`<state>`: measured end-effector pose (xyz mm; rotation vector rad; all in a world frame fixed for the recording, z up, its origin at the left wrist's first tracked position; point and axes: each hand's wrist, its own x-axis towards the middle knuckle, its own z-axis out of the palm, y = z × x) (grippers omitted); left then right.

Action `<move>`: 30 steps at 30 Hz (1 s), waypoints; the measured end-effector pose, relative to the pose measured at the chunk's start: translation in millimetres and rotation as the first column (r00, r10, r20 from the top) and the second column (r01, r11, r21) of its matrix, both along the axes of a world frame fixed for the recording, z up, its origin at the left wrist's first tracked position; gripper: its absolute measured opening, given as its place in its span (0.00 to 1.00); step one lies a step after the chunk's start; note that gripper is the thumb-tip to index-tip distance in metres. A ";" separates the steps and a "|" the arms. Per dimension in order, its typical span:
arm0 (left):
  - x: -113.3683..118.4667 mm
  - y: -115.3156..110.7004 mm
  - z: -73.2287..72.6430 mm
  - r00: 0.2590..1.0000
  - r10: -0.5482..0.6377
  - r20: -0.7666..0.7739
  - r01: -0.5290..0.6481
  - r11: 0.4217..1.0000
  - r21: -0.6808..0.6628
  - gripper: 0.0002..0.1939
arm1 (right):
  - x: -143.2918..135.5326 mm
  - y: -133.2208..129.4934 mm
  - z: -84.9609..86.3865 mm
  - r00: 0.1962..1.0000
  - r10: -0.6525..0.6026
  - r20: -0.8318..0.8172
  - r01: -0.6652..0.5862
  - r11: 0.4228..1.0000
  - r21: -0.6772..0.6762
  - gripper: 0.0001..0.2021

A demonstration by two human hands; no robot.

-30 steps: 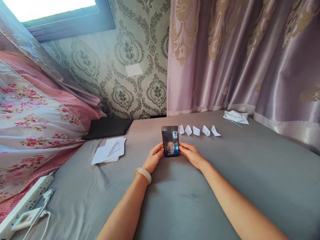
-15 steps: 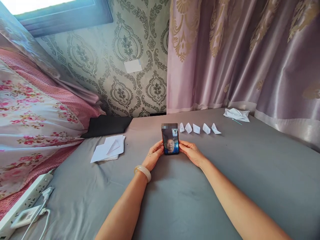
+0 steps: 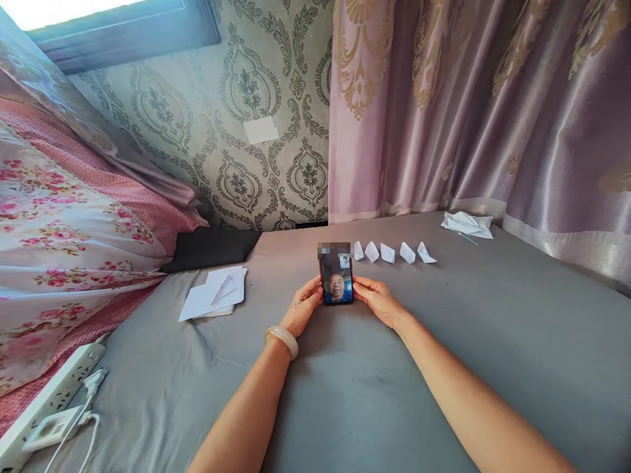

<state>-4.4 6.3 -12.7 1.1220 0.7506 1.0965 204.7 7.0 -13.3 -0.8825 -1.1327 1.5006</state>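
Observation:
A phone [image 3: 337, 274] stands upright in the middle of the grey sheet [image 3: 345, 381], its screen facing me with a person on a video call. My left hand [image 3: 302, 306], with a pale bangle on the wrist, grips the phone's left edge between thumb and fingers. On the opposite edge, my right hand [image 3: 378, 299] holds the phone low down in the same way. Just right of the phone, several small folded white papers [image 3: 387, 253] form a row. To the left lies a stack of white paper [image 3: 202, 301] with a folded piece on top.
More folded white paper [image 3: 467, 225] lies at the back right beside a thin greenish stick [image 3: 468, 238]. A black cloth [image 3: 211, 248] is at the back left. A white power strip [image 3: 54, 394] with plugs and cables runs along the left edge. Curtains [image 3: 424, 118] hang behind.

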 end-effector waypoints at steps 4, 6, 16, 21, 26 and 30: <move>-1.8 1.4 -3.5 1.000 -0.010 -0.011 0.010 1.000 0.019 0.27 | 0.7 1.7 -3.1 1.000 0.001 -0.011 -0.001 1.000 -0.003 0.23; -2.3 1.9 -4.5 1.000 -0.011 -0.012 0.011 1.000 0.020 0.28 | 0.3 1.4 -2.7 1.000 0.008 -0.013 -0.008 1.000 -0.001 0.22; -0.6 0.0 -0.4 1.000 0.009 -0.020 -0.009 1.000 0.002 0.30 | -0.6 0.1 2.3 1.000 -0.001 -0.024 0.000 1.000 -0.007 0.22; 0.1 0.0 0.4 1.000 0.025 -0.014 -0.025 1.000 -0.004 0.32 | -5.1 -3.7 3.8 1.000 0.000 -0.001 0.000 1.000 -0.011 0.22; 1.5 -0.1 1.6 1.000 0.023 0.003 -0.023 1.000 -0.014 0.33 | -0.5 -4.2 22.2 0.962 -0.272 0.024 0.269 0.959 0.090 0.17; 1.5 -1.1 3.4 0.999 0.032 0.006 -0.032 0.999 -0.019 0.33 | 27.7 -4.4 62.8 0.769 -0.586 -0.256 0.630 0.762 0.148 0.16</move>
